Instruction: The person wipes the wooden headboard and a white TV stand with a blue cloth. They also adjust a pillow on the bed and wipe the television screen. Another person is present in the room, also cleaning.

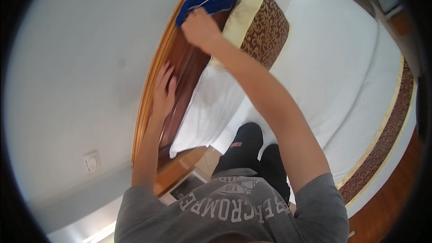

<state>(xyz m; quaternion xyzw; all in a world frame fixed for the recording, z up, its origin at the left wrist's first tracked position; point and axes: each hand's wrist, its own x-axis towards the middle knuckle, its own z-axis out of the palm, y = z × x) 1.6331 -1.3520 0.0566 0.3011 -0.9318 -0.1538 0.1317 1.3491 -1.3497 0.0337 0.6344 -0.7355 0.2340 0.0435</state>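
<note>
My right hand [200, 28] grips a blue cloth [216, 1] with a pale edging, its fingers mostly hidden against the fabric. The cloth lies over the top part of the wooden headboard [189, 60], beside the yellow border of a patterned cushion [265, 27]. Lower along the same headboard, my left hand [164, 91] rests on the wood with its fingers spread and nothing in it. A white pillow [209, 101] leans near the headboard, between my two arms.
Under my knees is the white-covered bed [324, 57], with a brown and gold bed runner [381, 155] across its far part. A pale wall [84, 57] with a light switch [91, 162] rises behind the headboard. A wooden bedside table [182, 163] stands by the bed.
</note>
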